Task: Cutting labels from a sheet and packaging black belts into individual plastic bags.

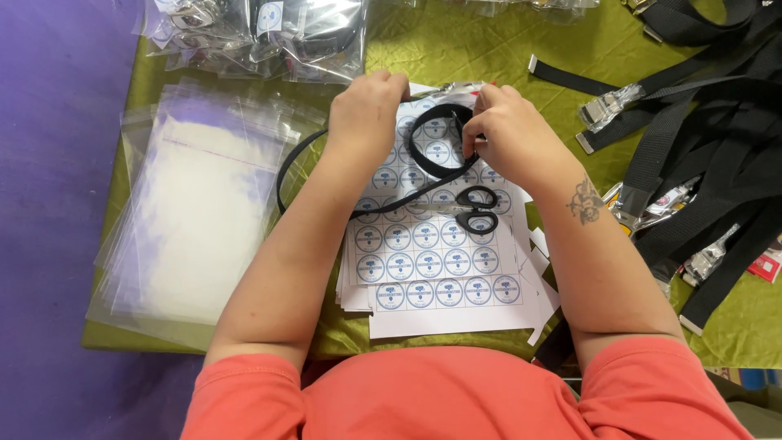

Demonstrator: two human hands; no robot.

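Head view: round blue labels (pixel 428 262) under hands (pixel 440 122).

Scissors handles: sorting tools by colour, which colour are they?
Black, in the head view, the scissors lying on the sticker sheets.

A black strap (pixel 423 167) is held over white sheets (pixel 440 261) patterned with rows of blue-and-white round stickers. Black-handled scissors (pixel 476 209) are seen below the right hand (pixel 509 134). The tabletop (pixel 456 49) is covered in olive green; clear bags (pixel 191 220) lie left of the left hand (pixel 366 114).

We are seeing bright, even light from above casting only soft shadows; glare is shining off the clear plastic bags (pixel 195 212), and edges are bending slightly.
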